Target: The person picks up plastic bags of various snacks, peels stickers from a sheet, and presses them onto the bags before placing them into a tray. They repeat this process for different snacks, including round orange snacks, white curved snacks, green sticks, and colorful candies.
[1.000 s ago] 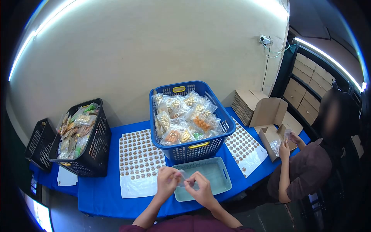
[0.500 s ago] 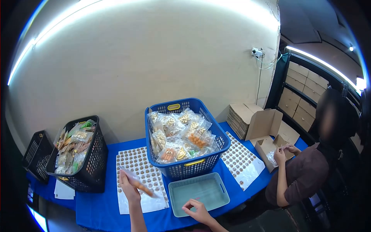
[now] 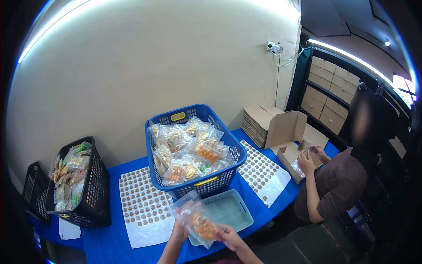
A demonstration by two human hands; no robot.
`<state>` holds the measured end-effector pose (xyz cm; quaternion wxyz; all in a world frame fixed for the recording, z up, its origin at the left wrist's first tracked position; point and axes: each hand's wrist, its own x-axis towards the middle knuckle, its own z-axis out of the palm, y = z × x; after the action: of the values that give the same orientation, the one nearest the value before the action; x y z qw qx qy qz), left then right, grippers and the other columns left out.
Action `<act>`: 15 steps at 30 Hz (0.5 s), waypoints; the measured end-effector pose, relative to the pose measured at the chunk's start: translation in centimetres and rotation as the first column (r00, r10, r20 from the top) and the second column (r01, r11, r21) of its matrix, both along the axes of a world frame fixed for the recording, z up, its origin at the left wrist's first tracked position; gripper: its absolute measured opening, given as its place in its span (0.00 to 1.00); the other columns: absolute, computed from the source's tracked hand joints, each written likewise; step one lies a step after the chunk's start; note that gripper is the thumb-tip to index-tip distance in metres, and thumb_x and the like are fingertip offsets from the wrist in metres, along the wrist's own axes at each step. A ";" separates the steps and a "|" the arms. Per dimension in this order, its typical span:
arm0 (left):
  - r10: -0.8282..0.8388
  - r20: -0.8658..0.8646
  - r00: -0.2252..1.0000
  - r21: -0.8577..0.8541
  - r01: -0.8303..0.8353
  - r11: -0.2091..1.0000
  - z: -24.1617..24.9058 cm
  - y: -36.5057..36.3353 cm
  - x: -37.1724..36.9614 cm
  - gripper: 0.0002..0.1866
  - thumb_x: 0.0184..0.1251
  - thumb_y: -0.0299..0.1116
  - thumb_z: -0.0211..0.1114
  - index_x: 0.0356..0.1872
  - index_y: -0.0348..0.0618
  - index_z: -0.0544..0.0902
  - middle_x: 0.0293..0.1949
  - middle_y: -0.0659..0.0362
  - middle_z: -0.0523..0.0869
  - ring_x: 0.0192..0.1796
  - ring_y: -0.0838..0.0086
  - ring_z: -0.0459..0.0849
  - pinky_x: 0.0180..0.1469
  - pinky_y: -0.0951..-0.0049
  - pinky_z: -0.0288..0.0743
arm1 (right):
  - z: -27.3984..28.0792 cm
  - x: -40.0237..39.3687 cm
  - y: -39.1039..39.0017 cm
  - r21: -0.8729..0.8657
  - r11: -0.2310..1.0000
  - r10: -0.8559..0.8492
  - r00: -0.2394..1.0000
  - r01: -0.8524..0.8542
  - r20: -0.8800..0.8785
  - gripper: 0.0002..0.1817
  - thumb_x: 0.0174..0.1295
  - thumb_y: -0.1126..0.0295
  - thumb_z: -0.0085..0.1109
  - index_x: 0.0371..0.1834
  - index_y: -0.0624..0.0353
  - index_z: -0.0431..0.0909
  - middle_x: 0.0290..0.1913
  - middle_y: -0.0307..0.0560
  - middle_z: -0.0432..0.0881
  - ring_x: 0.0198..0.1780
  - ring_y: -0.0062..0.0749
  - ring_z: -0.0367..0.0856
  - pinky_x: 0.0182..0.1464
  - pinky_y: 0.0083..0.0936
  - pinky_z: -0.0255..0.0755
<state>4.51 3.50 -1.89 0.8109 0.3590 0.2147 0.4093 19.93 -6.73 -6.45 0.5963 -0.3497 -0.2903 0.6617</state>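
A clear plastic snack bag with orange pieces inside is held up over the green-grey tray. My left hand grips its left side, fingers partly hidden behind the plastic. At the bag's lower right corner, my right hand pinches the edge. Something round like a sticker seems to show on the bag's front, though it is hard to make out. Just beyond stands a blue basket, heaped with similar bags of pale and orange snacks.
Sheets of round stickers lie left of the blue basket, with another sheet to its right. A black basket of packets stands at left. On the right, a person handles something small over an open cardboard box, beside stacked flat cardboard.
My left hand has brought the bag rightward over the tray and turned its front toward me. My right hand, empty before, now grips the bag too. The view has shifted right.
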 end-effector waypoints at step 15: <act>-0.082 -0.315 0.946 0.258 0.168 0.951 -2.8 -2.7 1.5 0.19 0.66 0.31 0.51 0.56 0.32 0.64 0.48 0.52 0.77 0.48 0.72 0.78 0.51 0.73 0.72 | 2.3 3.3 -1.5 0.024 0.999 -0.031 0.871 0.022 0.490 0.12 0.60 0.65 0.54 0.38 0.65 0.74 0.29 0.39 0.77 0.28 0.17 0.72 0.33 0.14 0.65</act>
<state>6.05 0.83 -4.65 0.7341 0.5414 0.2516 0.3234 23.26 -8.26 -4.16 0.5154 -0.5047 -0.4331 0.5405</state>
